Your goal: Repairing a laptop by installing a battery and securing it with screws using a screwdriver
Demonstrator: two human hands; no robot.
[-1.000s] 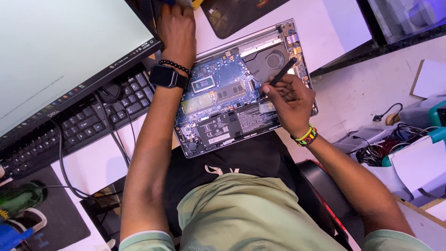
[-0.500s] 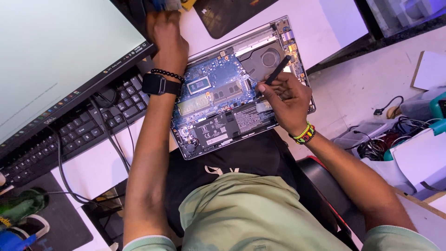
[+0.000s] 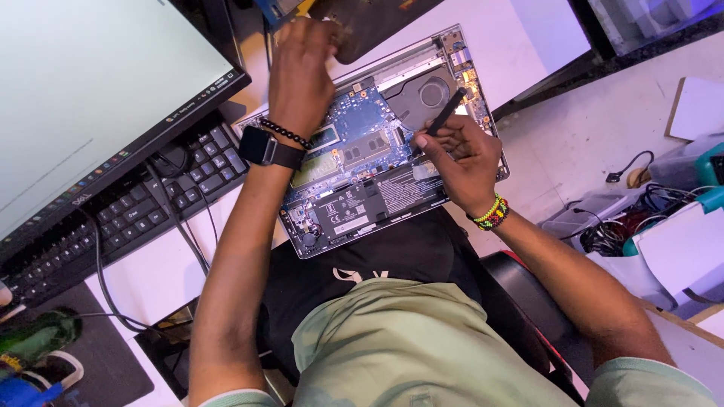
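Note:
An opened laptop (image 3: 354, 200) lies bottom-up on the white desk, showing its blue circuit board, round fan (image 3: 431, 94) and black battery. My right hand (image 3: 460, 154) grips a black screwdriver (image 3: 443, 113) like a pen, its tip near the board beside the fan. My left hand (image 3: 302, 75), with a black watch and bead bracelet on the wrist, reaches over the laptop's far left corner; its fingers are blurred and what they touch is unclear.
A monitor (image 3: 90, 98) stands at the left with a black keyboard (image 3: 121, 218) under it. Cables (image 3: 177, 234) run across the desk. A dark panel (image 3: 369, 22) lies beyond the laptop. Boxes, wires and white paper (image 3: 671, 249) sit at the right.
My left hand has drawn back from the far edge toward the laptop's corner. My right hand stays on the screwdriver near the fan. The view has shifted slightly.

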